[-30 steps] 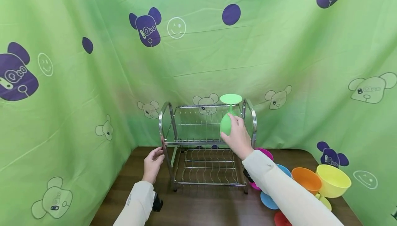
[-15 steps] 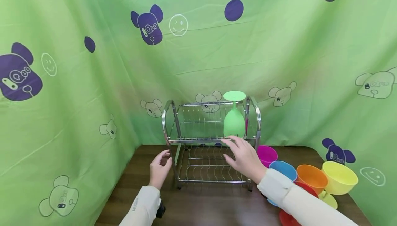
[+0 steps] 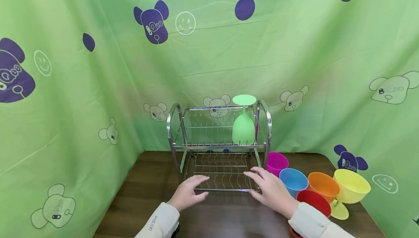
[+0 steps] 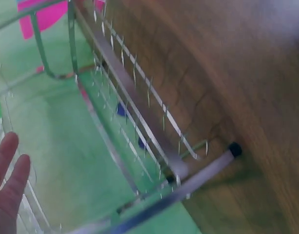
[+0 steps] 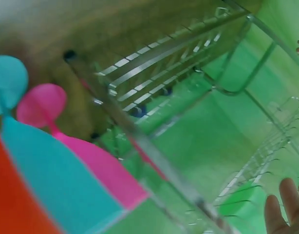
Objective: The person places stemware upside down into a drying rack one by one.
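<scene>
A green plastic goblet (image 3: 243,129) stands upside down at the right end of the upper tier of a chrome dish rack (image 3: 219,146), its round foot on top. In front of the lower tier, my left hand (image 3: 188,193) hovers with relaxed, parted fingers. Opposite it is my right hand (image 3: 271,190), fingers spread and holding nothing. Nearest to the right hand are a blue goblet (image 3: 293,181) and a red goblet (image 3: 314,203), both upright. In the right wrist view, part of the green goblet (image 5: 243,200) shows behind the rack wires.
A magenta goblet (image 3: 277,162) is close by the rack's right side. Further right stand an orange goblet (image 3: 324,186) and a yellow goblet (image 3: 351,187). Green printed cloth (image 3: 209,60) encloses the brown wooden table (image 3: 131,194) at the back and sides.
My right hand has let go of the green goblet on the upper tier and come down toward me. My left hand has moved right and lower, away from the rack's left post.
</scene>
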`<action>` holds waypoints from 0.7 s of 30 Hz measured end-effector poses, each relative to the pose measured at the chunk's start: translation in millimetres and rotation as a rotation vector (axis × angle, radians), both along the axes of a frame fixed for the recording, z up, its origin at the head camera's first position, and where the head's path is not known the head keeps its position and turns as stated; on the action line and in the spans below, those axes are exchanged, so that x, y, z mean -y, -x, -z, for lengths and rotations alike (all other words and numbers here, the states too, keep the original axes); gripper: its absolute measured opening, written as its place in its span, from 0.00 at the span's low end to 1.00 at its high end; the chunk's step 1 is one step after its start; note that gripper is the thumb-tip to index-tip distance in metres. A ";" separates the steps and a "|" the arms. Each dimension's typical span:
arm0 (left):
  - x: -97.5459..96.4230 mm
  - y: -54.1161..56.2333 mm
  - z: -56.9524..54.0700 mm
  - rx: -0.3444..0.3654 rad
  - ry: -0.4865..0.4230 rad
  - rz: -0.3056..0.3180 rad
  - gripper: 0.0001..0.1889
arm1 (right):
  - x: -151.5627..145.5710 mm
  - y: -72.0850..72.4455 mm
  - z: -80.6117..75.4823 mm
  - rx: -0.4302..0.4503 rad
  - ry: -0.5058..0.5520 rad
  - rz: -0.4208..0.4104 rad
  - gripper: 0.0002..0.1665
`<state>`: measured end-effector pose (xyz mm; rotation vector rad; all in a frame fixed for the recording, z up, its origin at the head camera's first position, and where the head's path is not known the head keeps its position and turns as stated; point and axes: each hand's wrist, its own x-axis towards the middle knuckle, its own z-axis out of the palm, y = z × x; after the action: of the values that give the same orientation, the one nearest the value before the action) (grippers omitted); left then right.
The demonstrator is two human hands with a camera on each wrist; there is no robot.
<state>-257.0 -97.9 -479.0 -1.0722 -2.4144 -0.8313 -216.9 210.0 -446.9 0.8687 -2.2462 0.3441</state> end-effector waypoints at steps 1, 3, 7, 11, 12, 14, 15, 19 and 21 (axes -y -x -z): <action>-2.5 -1.0 2.0 -0.031 0.018 0.012 0.25 | -3.2 -3.1 4.2 0.019 -0.008 0.007 0.30; -7.9 -2.0 6.8 -0.094 0.049 0.037 0.25 | -9.4 -8.5 13.0 0.042 -0.020 0.009 0.27; -16.9 -4.3 14.8 -0.233 0.103 0.086 0.27 | -21.0 -17.3 27.1 0.034 -0.050 -0.006 0.33; -25.7 -8.4 19.3 -0.316 0.148 0.114 0.28 | -34.3 -25.1 33.3 0.032 -0.069 0.001 0.38; -28.3 -9.7 20.6 -0.323 0.157 0.118 0.29 | -38.1 -27.5 33.8 0.043 -0.074 0.003 0.38; -33.6 -12.2 24.1 -0.331 0.171 0.126 0.29 | -46.4 -33.1 34.2 0.073 -0.087 0.008 0.38; -36.4 -13.9 26.1 -0.332 0.174 0.131 0.29 | -50.7 -36.0 34.4 0.088 -0.093 0.014 0.38; -46.2 -19.7 35.1 -0.340 0.187 0.155 0.29 | -68.7 -45.8 38.5 0.110 -0.081 0.036 0.36; -49.6 -21.6 39.3 -0.353 0.189 0.166 0.29 | -77.3 -50.8 41.6 0.110 -0.070 0.064 0.34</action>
<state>-235.4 -48.3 -518.3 -1.3773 -2.1565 -0.4215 -166.2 287.3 -488.6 0.8294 -2.3946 0.2919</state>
